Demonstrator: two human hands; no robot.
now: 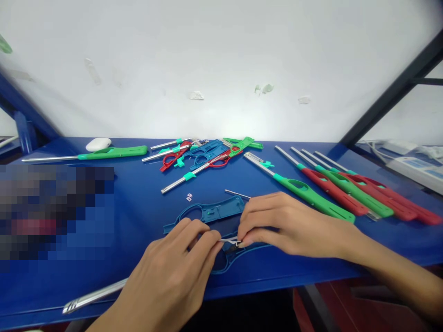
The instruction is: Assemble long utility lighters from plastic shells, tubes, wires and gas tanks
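Note:
Between my two hands stretches a short white wire (229, 240). My left hand (176, 265) pinches its left end, and the fingertips of my right hand (277, 223) are closed at its other end. Just beneath lies a blue lighter shell half (224, 266) with a dark part inside it, partly covered by my hands. Behind my fingers, the other blue shell half (224, 210) rests with its inside facing up. A silver lighter tube (95, 295) sticks out from under my left hand. Beside my right knuckles lies a thin metal rod (237, 194), one end hidden.
Opened lighter parts (207, 154) in blue, red and green are heaped at the back. Several whole gas lighters (332, 189) lie on the right, and a green one (114, 152) at back left beside a white case (98, 144). Tiny pale pieces (189, 197) sit mid-table. A blurred area covers the left.

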